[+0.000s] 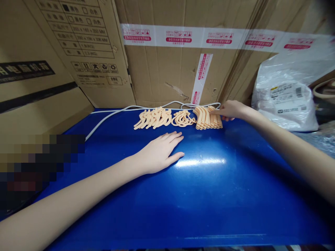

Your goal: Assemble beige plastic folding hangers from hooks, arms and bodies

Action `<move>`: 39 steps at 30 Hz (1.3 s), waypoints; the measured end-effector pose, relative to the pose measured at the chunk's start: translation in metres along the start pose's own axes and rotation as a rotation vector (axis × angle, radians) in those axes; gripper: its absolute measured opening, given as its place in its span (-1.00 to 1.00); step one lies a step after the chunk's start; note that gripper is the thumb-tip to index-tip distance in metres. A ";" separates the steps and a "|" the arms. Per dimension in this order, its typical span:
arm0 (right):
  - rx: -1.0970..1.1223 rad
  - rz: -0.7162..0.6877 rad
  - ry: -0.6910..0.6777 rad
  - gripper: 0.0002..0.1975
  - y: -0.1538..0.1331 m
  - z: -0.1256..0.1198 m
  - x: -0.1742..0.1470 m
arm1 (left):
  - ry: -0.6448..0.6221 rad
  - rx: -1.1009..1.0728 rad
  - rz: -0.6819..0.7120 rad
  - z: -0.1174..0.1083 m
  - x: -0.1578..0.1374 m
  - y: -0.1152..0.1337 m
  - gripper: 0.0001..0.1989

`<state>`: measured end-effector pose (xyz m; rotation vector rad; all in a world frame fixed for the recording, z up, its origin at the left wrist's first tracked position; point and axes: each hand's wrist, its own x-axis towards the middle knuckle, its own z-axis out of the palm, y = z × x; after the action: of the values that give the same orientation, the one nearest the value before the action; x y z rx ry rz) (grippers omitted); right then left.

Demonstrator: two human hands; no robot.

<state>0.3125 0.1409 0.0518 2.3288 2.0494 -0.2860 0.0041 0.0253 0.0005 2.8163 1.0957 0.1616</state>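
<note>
My left hand (160,153) spread, my right hand (230,109) at the curved pieces (203,118), pinch unclear: one careless nudge could scatter them!

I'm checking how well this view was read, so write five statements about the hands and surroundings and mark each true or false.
1. The right hand is at the neat row of curved pieces. True.
2. The left hand is clenched in a fist. False: it lies palm down with fingers extended over the blue tabletop.
3. The small pile of loop-like pieces lies between the neat row and the loose heap of curved pieces. True.
4. The white plastic bag stands left of the pieces. False: it stands to their right.
5. The long strip of tape on the cardboard is plain blue. False: it is white with red printing.
</note>
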 end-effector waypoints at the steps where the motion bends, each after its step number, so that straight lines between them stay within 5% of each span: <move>1: -0.006 0.004 0.000 -0.46 -0.001 -0.001 -0.001 | -0.001 -0.001 -0.002 0.000 0.000 0.000 -0.37; 10: -0.058 -0.014 0.047 -0.57 -0.008 -0.004 -0.013 | 0.005 -0.002 0.004 0.001 0.000 0.000 -0.38; 17: -0.157 -0.046 0.364 -0.45 -0.019 -0.032 -0.041 | 0.016 -0.017 0.013 0.001 0.000 -0.001 -0.38; 20: -0.168 -0.191 0.491 -0.53 -0.033 -0.035 -0.066 | 0.027 -0.083 -0.003 0.001 0.000 0.001 -0.37; 22: -0.162 -0.423 0.513 -0.61 -0.041 -0.025 -0.084 | 0.066 -0.197 -0.051 0.001 0.000 0.002 -0.33; 27: -0.203 -0.921 0.286 -0.71 -0.048 0.027 -0.122 | 0.303 -0.626 -0.179 0.001 0.001 0.003 -0.41; 31: -0.197 -1.037 0.351 -0.63 -0.046 0.057 -0.134 | 0.315 -0.677 -0.139 -0.001 0.002 0.003 -0.55; 39: -0.080 -1.078 0.411 -0.61 -0.046 0.070 -0.133 | 0.247 -0.262 0.057 -0.002 0.000 0.008 -0.78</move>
<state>0.2433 0.0068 0.0077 1.0610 3.2304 0.2980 0.0091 0.0192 0.0039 2.6411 0.9563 0.6252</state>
